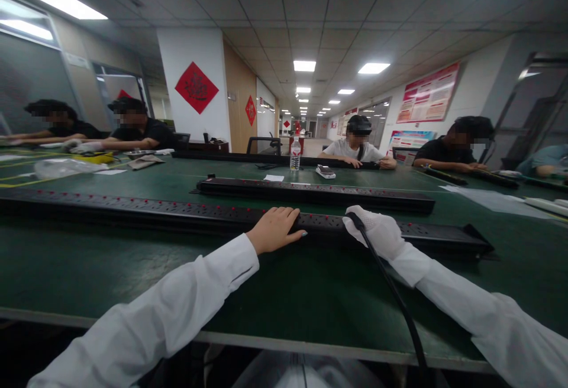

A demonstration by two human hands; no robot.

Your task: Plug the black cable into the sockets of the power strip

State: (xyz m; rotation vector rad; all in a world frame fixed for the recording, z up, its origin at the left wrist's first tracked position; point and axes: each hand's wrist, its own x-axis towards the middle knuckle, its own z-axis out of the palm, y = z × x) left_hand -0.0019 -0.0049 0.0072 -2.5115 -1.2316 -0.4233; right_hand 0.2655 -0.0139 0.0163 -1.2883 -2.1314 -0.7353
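A long black power strip (146, 207) with red switches and several sockets lies across the green table in front of me. My left hand (276, 229), bare, rests on top of the strip with its fingers laid over it and the thumb out along the near side. My right hand (377, 231), in a white glove, is closed around a black plug (355, 219) and holds it at the strip's top. From the plug a black cable (399, 302) runs down over the table's near edge. The glove hides whether the plug's pins sit in a socket.
Behind lies a second, shorter black strip (310, 191). Farther back are a water bottle (294, 155), a phone (326, 171) and a clear plastic bag (66, 167). Several people, one in a white shirt (377, 150), sit around the table. White sheets (492, 200) lie at right.
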